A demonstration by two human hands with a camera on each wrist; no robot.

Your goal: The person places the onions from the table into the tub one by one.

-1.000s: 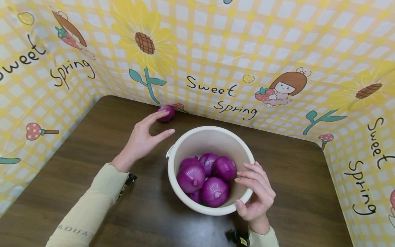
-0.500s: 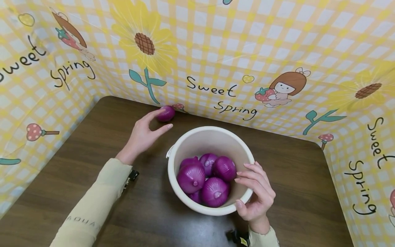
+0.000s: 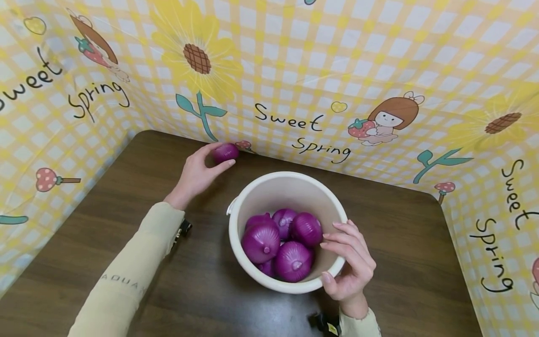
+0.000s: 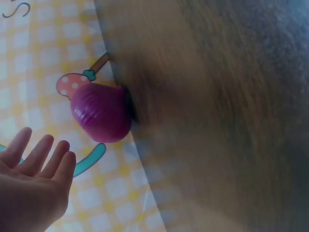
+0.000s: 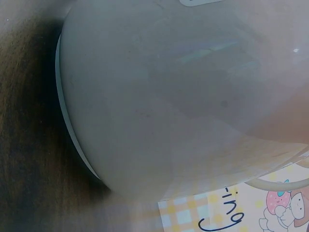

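Observation:
A purple onion [image 3: 226, 152] lies on the table at the back edge, against the patterned cloth. My left hand [image 3: 195, 174] reaches around it from the left, thumb in front and fingers behind. In the left wrist view, the relaxed fingers [image 4: 57, 157] show a gap from the onion [image 4: 102, 113]. A beige bucket [image 3: 275, 189] stands mid-table with several purple onions [image 3: 261, 241] inside. My right hand [image 3: 353, 262] grips the bucket's right rim, fingers over the inside and thumb at the front. Most of the right wrist view is the bucket's outer wall [image 5: 145, 111].
The dark wooden table [image 3: 400, 234] is enclosed at the back and sides by a yellow checked cloth [image 3: 286, 70] with flower and girl prints. A handle end [image 3: 231, 206] sits on the bucket's left side.
My left hand has moved forward and closer around the lone onion, its thumb coming up in front of it. My right hand and the bucket have stayed in place.

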